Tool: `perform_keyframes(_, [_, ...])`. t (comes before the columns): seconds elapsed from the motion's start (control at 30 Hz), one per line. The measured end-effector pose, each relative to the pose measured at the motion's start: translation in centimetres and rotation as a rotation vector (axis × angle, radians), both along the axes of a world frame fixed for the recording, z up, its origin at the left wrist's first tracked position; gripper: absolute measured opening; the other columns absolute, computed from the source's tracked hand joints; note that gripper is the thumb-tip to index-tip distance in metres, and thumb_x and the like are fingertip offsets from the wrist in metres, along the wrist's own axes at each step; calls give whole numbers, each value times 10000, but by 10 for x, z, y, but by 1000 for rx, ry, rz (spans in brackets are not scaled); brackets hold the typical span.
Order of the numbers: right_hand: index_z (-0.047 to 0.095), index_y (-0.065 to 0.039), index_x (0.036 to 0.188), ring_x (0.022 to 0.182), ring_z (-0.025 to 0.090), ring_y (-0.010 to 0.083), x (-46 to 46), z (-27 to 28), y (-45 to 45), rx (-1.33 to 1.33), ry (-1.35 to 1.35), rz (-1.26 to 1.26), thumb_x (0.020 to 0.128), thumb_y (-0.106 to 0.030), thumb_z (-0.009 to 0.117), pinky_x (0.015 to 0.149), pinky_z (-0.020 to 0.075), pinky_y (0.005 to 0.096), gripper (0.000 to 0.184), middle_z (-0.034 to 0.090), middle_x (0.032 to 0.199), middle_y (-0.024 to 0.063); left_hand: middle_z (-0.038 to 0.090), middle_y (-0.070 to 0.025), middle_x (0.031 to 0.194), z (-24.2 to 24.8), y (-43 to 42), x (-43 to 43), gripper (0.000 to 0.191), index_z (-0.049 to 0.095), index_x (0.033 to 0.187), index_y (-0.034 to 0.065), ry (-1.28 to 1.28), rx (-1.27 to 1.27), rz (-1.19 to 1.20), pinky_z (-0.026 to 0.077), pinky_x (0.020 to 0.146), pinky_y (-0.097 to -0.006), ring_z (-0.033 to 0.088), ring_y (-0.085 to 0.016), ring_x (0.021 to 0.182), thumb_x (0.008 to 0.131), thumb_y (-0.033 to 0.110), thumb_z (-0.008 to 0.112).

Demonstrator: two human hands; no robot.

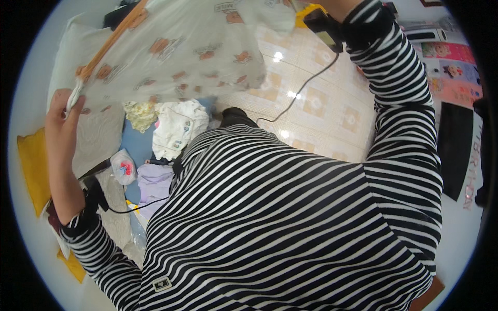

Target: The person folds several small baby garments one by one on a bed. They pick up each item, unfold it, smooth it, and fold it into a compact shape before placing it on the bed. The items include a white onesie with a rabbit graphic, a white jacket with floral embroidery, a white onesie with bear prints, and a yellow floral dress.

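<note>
At the left, my left hand (64, 110) pinches one corner of a thin white cloth (183, 62) between thumb and fingers. Brown cartoon prints cover the cloth, and an orange binding (114, 39) runs along one edge. It hangs spread out across the upper part of the view, and its far end passes out of the picture. At the top right, only the wrist of my raised right arm shows; the hand itself is beyond the frame. Below the cloth lie a white printed baby garment (177, 130), a crumpled yellowish cloth (141, 114) and a lilac garment (155, 182).
The garments rest on a blue surface (136, 136) beside a clear plastic bag (123, 167) with something red in it. A dark cable (311, 79) runs from a black device (323, 31) near my right wrist. Patterned floor tiles (315, 101) extend ahead.
</note>
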State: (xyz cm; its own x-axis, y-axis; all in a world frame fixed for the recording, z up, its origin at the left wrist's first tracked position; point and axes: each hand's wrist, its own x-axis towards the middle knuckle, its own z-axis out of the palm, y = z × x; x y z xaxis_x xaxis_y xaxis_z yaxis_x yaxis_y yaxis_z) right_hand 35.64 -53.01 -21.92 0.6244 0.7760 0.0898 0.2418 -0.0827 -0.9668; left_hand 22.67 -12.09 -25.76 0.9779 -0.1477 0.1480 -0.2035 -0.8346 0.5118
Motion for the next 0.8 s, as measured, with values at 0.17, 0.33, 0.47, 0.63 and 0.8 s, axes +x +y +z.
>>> perform_keyframes(0.17, [485, -40, 1186, 921, 574, 95, -27, -9, 61, 299, -71, 4, 851, -39, 568, 780, 464, 214, 345, 604, 1016, 46, 586, -40, 828, -5, 25, -6, 293, 589, 1115, 12, 139, -326, 280, 466, 735, -268, 550, -117, 783, 954, 239, 496])
perform_keyframes(0.33, [495, -63, 1231, 1022, 571, 159, -95, -49, 151, 340, -226, 619, 828, -85, 641, 907, 466, 317, 429, 557, 1159, 33, 569, -92, 1129, -12, 40, -24, 464, 314, 1409, 85, 149, -1172, 130, 461, 936, -367, 582, -208, 1030, 1004, 311, 327])
perform_keyframes(0.47, [518, -49, 1232, 1077, 546, 176, -65, -59, 206, 417, -407, 833, 817, -102, 643, 899, 452, 326, 437, 582, 1154, 74, 548, -98, 1190, -4, 27, -31, 473, 238, 1448, 105, 183, -1481, -1, 459, 951, -359, 551, -204, 1101, 999, 227, 320])
perform_keyframes(0.63, [461, -21, 1289, 1061, 547, 194, 6, -30, 273, 403, -291, 480, 794, -258, 700, 902, 437, 290, 599, 570, 1178, 91, 510, -136, 1238, 12, 12, -34, 482, 247, 1433, 58, 200, -1526, 70, 464, 949, -382, 534, -228, 1130, 994, 247, 304])
perform_keyframes(0.8, [464, 19, 1261, 1034, 569, 145, -20, -20, 314, 14, 287, 953, 838, -299, 660, 854, 465, 282, 564, 573, 1146, 105, 464, -162, 1314, 24, 32, -56, 509, 304, 1382, -15, 165, -1366, 96, 440, 976, -423, 486, -249, 1209, 974, 288, 280])
